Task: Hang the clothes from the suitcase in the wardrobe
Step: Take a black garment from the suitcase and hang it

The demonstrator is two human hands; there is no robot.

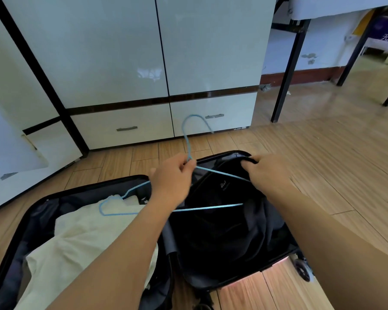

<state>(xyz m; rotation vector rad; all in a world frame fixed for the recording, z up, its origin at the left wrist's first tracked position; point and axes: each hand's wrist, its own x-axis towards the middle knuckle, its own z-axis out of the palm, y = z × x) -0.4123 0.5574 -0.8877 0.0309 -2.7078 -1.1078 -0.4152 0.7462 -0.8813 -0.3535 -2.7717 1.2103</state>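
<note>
An open black suitcase [23, 224] lies on the wooden floor in front of me. Its left half holds a cream garment [83, 238]; its right half holds a black garment [224, 222]. My left hand [173, 177] pinches the neck of a light-blue wire hanger [189, 139], whose hook points toward the wardrobe. The hanger's right arm passes under my right hand [267, 171], which grips the black garment's collar at the suitcase's far edge. The white wardrobe [121, 52] stands just beyond, its two front doors closed.
Two drawers [123, 128] with metal handles run along the wardrobe's base. An open white door panel [11, 139] juts out at the left. Black metal frame legs [287, 72] stand at the right over bare wooden floor. A suitcase wheel [302, 270] sticks out bottom right.
</note>
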